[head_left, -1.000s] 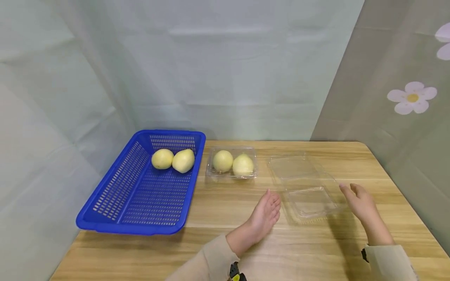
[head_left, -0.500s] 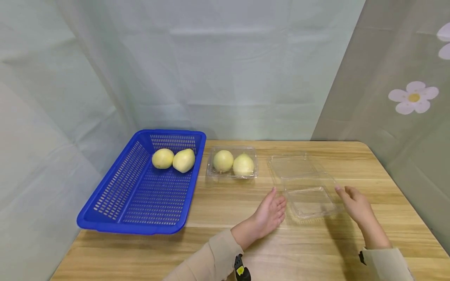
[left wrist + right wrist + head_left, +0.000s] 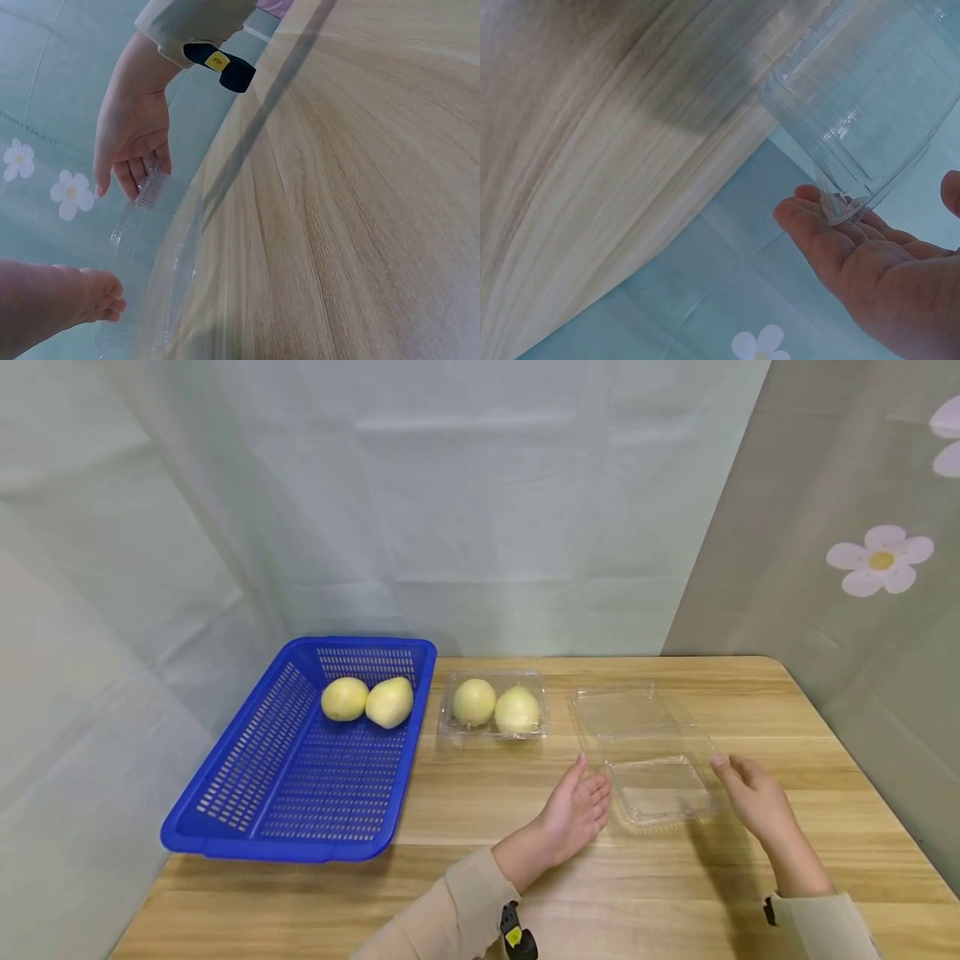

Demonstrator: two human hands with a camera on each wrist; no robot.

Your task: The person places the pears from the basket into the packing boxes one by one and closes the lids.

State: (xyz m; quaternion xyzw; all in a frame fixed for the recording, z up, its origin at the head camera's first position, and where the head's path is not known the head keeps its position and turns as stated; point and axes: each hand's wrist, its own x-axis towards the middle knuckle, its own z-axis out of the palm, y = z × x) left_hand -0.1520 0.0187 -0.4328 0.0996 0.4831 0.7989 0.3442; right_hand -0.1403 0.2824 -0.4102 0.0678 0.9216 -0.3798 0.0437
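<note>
Closest to the head camera, a left sleeve point(image 3: 457, 902) with a black band point(image 3: 517, 935) at its cuff and a right sleeve point(image 3: 825, 927) reached in over the wooden table point(image 3: 600, 910). Beyond the cuffs, the left hand point(image 3: 576, 814) gripped nothing; its fingers lay loose, palm turned inward. The right hand point(image 3: 753, 793) was not clasped around anything either: the right wrist view showed its fingers extended, with the plastic edge appearing to touch them and the thumb standing apart. Between the two hands, a see-through box point(image 3: 660, 785) sat on the table, its lid point(image 3: 626, 714) folded back on the far side. Whether the left fingertips touched its side could not be told. Over the last second both hands had edged slightly inward while the box had stayed about where it was, so it was now flanked more closely; that looked like guiding or steadying rather than a firm hold. To the left stood a blue basket point(image 3: 322, 802), two pale yellow fruits point(image 3: 390, 702) side by side toward its far end. Right of those, a closed box point(image 3: 497, 685) held two more. Behind everything hung a pale curtain point(image 3: 480, 510), printed with flowers point(image 3: 880, 560) at the right.
</note>
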